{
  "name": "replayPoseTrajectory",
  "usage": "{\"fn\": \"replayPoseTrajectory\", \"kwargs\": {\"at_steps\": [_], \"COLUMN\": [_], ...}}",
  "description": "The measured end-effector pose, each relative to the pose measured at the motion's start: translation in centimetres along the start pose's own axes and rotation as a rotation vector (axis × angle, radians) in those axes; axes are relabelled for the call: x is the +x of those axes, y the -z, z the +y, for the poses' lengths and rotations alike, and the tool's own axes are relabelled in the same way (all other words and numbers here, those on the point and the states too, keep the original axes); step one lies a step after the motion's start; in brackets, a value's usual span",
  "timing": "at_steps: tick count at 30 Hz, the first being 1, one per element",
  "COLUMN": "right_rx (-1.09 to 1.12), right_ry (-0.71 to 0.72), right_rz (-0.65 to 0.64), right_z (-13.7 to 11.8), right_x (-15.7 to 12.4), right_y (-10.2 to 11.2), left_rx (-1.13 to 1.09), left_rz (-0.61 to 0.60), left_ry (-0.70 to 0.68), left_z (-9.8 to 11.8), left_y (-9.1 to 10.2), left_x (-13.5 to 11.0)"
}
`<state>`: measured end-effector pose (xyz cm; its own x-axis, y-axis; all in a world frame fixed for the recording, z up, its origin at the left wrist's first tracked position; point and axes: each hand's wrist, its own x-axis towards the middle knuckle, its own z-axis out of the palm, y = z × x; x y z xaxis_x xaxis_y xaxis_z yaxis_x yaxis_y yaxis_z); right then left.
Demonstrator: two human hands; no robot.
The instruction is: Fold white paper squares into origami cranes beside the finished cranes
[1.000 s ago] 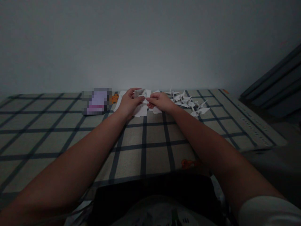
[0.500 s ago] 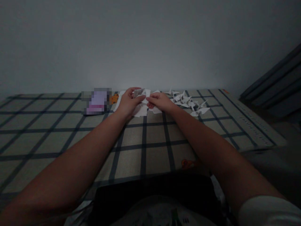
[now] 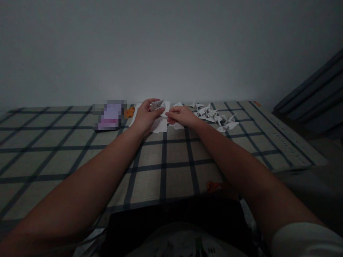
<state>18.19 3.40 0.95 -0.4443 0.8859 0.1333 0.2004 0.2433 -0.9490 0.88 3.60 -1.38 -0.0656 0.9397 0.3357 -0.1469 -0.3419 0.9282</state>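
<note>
Between my hands, a partly folded piece of white paper [image 3: 166, 105] is held up over the tablecloth. My left hand [image 3: 147, 116] grips its left side, thumb in front and fingers behind. My right hand [image 3: 182, 115] is closed in a pinch at the paper's lower right edge; the fingertips partly hide the contact. Loose white paper sheets [image 3: 160, 126] lie under and beside my hands. To the right of my right hand sits a cluster of folded paper cranes [image 3: 211, 113], several of them with pointed wings and tails.
A phone-like object with a pixelated lilac screen [image 3: 111, 116] stands left of my hands, an orange item [image 3: 130, 112] beside it. Orange-handled scissors [image 3: 214, 185] lie near the front edge. The checked tablecloth [image 3: 150, 153] meets a plain wall [image 3: 171, 50]; grey curtain-like folds [image 3: 316, 96] hang at right.
My right hand has shifted very slightly left and down along the paper, and more of the paper's right side shows. My left hand stays almost in place.
</note>
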Motion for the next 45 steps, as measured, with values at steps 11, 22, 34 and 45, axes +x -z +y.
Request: {"fn": "replayPoseTrajectory", "kwargs": {"at_steps": [11,22,34,45], "right_rx": [0.064,-0.302,-0.056,-0.129], "right_ry": [-0.024,0.359,0.104,0.134], "right_rz": [-0.003,0.219,0.253,0.246], "right_z": [0.3,0.9,1.3,1.2], "right_x": [0.4,0.8,1.2,1.2], "right_y": [-0.2,1.3,0.1,0.3], "left_rx": [-0.067,-0.012,0.114,0.087], "left_rz": [0.008,-0.224,-0.260,-0.186], "left_ry": [0.051,0.242,0.136,0.168], "left_z": [0.8,2.0,0.8,0.5], "left_y": [-0.3,-0.7,0.1,-0.6], "left_x": [-0.1,-1.2,-0.5,-1.2]}}
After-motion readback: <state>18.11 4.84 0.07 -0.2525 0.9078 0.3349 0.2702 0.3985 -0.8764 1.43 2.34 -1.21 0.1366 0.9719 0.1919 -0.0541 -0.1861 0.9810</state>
